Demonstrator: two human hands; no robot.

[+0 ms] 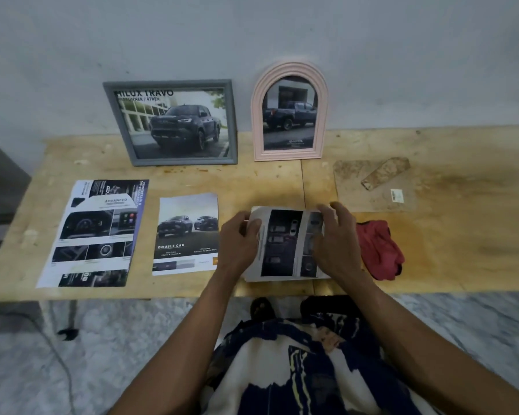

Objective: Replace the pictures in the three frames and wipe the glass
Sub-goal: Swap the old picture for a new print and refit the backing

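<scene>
hands, left hand (238,235) and right hand (334,238), pinch printed sheet (285,244) edges on table (252,181).

Pale plywood surface (432,265), stained brown toward right, seam down middle under sheet between both grips. Left grip (237,244), right grip (336,244) hold printed sheet with dark car photos (285,244) lying on surface. Left of left grip: "Double Cab" truck print (186,235), then larger dashboard brochure page (96,232). Just right of right grip: crumpled red cloth (378,250). Beyond right grip: mottled brown backing board with stand flap (372,187). Beyond both grips, against wall: grey rectangular frame (171,122), pink arched frame (289,112).
</scene>
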